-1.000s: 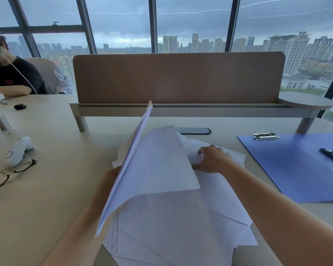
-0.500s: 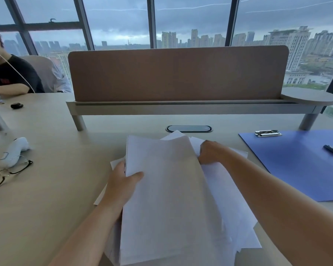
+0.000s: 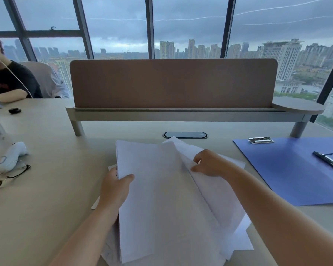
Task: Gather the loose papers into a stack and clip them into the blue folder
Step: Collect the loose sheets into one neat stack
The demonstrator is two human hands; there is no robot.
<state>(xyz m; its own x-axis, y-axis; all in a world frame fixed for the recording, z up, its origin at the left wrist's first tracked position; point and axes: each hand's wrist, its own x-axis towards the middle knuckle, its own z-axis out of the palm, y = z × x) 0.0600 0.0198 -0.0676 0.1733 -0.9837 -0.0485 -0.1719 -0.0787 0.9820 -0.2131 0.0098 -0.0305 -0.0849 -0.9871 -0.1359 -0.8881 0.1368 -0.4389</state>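
Seen from the head camera, a person's two bare forearms reach forward over a pale desk (image 3: pixel 52 198) toward a loose heap of white papers (image 3: pixel 167 208) at the centre of the view.

Left hand (image 3: pixel 115 187), at about 8 o'clock from the centre, grips the left edge of a squared bundle of sheets, thumb on top and fingers hidden beneath; the bundle is tilted up slightly off the sheets under it.

Right hand (image 3: pixel 210 166), at about 2 o'clock from the centre, is closed on the edge of one or more sheets, pinching them between thumb and curled fingers. How many sheets it holds cannot be told. More sheets fan out unevenly below and to the right of both hands.

Folder (image 3: pixel 296 175), blue and lying open flat, sits at 3 o'clock, just beside the papers but apart from them. A silver clip (image 3: pixel 260 140) rests at its far left corner, and a dark clip bar (image 3: pixel 328 160) lies on its right part.

At 9 o'clock lie glasses (image 3: pixel 6 176), touching a white handheld device (image 3: pixel 13 155). At 12 o'clock a brown divider (image 3: pixel 173 83) stands across the desk, with an oval cable port (image 3: pixel 185 135) in front of it. At 10 o'clock another person (image 3: pixel 8 83) in a dark top sits at the desk. Windows behind show a grey city skyline.
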